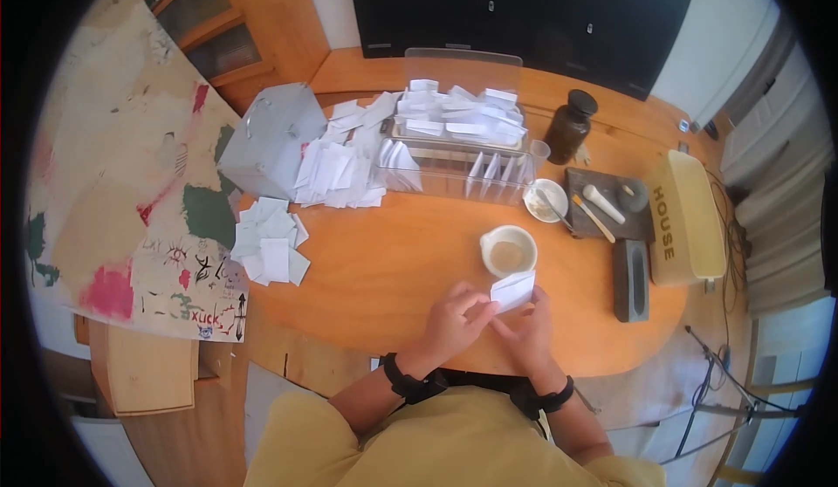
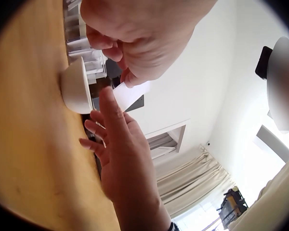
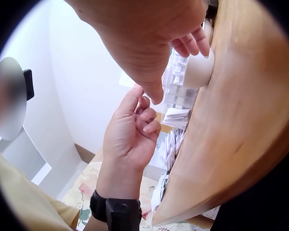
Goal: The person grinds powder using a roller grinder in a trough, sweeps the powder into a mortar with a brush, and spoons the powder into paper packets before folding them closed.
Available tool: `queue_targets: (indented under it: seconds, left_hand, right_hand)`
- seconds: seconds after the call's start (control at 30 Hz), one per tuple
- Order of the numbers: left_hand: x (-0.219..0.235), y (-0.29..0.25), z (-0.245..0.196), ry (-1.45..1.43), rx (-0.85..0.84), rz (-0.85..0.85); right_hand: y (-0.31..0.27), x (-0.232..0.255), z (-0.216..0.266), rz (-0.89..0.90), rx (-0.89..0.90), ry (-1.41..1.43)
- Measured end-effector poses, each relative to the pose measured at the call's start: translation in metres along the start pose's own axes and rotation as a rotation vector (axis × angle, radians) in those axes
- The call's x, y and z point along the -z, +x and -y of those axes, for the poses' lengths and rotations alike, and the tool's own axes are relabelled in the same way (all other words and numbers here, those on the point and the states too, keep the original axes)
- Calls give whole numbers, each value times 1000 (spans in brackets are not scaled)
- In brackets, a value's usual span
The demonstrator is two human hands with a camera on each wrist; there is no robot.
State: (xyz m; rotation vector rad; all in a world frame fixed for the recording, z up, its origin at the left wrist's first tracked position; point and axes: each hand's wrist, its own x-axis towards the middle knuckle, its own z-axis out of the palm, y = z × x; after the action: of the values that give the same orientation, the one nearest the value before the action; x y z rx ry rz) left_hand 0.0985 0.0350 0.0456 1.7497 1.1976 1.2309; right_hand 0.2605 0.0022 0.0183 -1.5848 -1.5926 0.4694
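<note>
A small folded white paper packet [image 1: 513, 291] is held up over the table's near side. My left hand [image 1: 458, 321] pinches its lower left edge between thumb and finger, with the other fingers curled in, as the right wrist view shows. My right hand [image 1: 528, 334] is at the packet's right side. In the left wrist view that right hand [image 2: 127, 154] has its thumb straight beside the paper [image 2: 130, 94] and its fingers loosely spread. Just beyond the packet stands a white mortar [image 1: 487, 250] with a pouring lip and tan powder [image 1: 508, 257] inside.
Several paper packets lie heaped left [image 1: 336, 168] and fill a clear organizer [image 1: 428, 181] behind. A metal case [image 1: 275, 138] stands far left. To the right are a small white bowl [image 1: 534, 211], brush [image 1: 594, 217], pestle [image 1: 604, 204], dark trough [image 1: 621, 282], brown jar [image 1: 569, 129] and yellow bin [image 1: 690, 216].
</note>
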Motion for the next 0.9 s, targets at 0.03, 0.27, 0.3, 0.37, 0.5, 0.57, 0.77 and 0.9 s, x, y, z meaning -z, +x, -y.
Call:
queue_targets:
  seconds: [0.03, 0.27, 0.3, 0.37, 0.5, 0.57, 0.77, 0.9]
  left_hand:
    - [7, 3, 2, -10, 50, -14]
    - [113, 45, 79, 20, 326, -294]
    - [137, 56, 91, 126, 289, -315]
    - [183, 80, 106, 345, 180, -360]
    - [259, 137, 136, 666, 119, -416]
    - [275, 157, 144, 821, 148, -409]
    - [238, 166, 137, 1115, 141, -271]
    - [226, 166, 157, 1210, 329, -94]
  right_hand:
    - [3, 4, 5, 50, -8, 17]
    - [0, 13, 3, 21, -61, -2]
    - [-1, 14, 0, 15, -62, -5]
    - [-4, 15, -3, 9, -68, -17]
    - [-8, 19, -8, 10, -83, -52]
    - [-10, 20, -8, 12, -84, -62]
    - [-10, 30, -4, 26, -116, -64]
    - [-10, 36, -15, -14, -104, -114]
